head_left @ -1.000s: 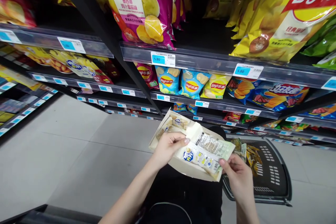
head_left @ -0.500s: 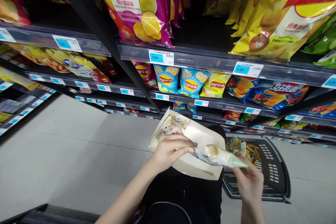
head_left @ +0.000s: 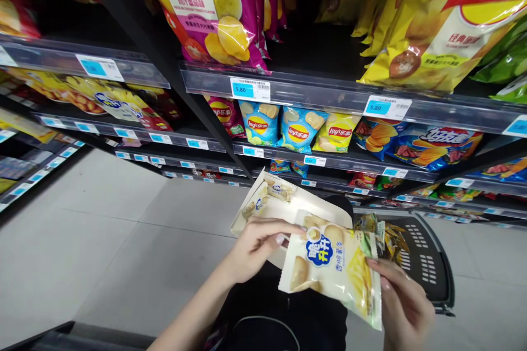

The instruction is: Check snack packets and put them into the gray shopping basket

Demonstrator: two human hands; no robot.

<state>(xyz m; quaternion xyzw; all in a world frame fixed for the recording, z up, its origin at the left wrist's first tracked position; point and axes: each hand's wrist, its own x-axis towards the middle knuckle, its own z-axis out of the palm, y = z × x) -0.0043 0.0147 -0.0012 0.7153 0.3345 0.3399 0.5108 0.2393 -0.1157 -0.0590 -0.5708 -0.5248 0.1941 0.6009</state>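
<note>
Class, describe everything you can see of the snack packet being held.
The snack packet is cream and glossy, apparently plastic film, with crimped ends. Its front bears a blue logo, Chinese lettering, and pictures of potatoes and yellow fries. No opening shows. Front up, it slants down to the picture's right, partly hiding the open carton. The left hand touches its upper left; the right hand grips its right end.

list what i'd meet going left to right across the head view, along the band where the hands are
Bare left hand → cream-and-yellow rectangular plastic snack packet → bare right hand → right-side rim of the black perforated plastic basket.
</note>
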